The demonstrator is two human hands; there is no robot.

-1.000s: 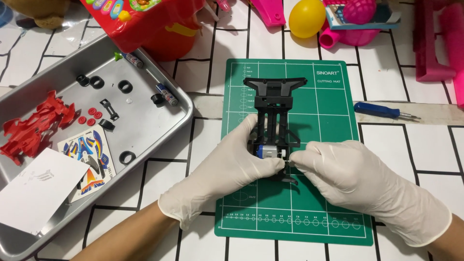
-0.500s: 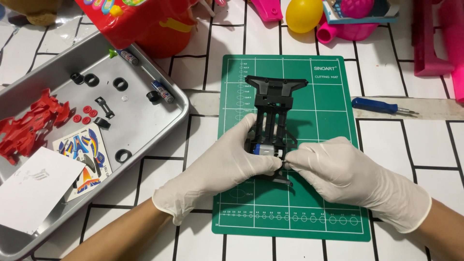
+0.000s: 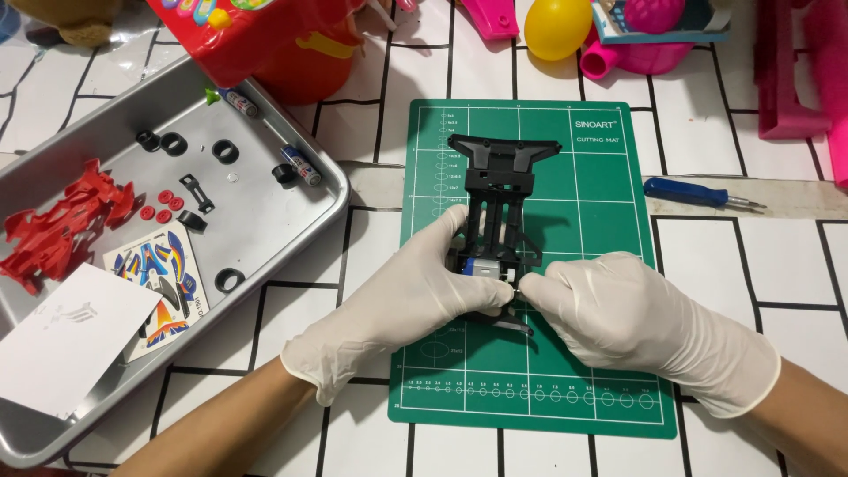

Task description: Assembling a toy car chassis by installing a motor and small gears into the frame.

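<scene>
On the green cutting mat [image 3: 609,168], which is lying near the middle of the white tiled table [image 3: 777,265], a black toy-car chassis [image 3: 500,190] is resting lengthwise, its wide bumper pointing toward the far edge. Both hands are wearing white gloves and are meeting at the chassis's near end. The left hand [image 3: 402,296] is curling around that end from the left side, fingers closed on the frame and thumb pressing beside a small silver motor [image 3: 480,265] that is sitting in the chassis. The right hand [image 3: 614,309] is coming in from the right, its thumb and forefinger pinched tight at the motor's right end; whether they are gripping a small part there is too small to tell.

Toward the left edge of the table, a grey metal tray [image 3: 265,238] is holding a red car body shell [image 3: 57,225], a colourful sticker sheet [image 3: 159,283], a white paper sheet [image 3: 62,340], several black tyres [image 3: 225,152], small red wheels [image 3: 163,205] and two batteries [image 3: 300,166]. Near the right edge, a blue-handled screwdriver [image 3: 689,192] is lying just beside the mat. Along the far edge, a red plastic container [image 3: 274,40], a yellow ball [image 3: 556,26] and pink toys [image 3: 636,53] are crowding together.
</scene>
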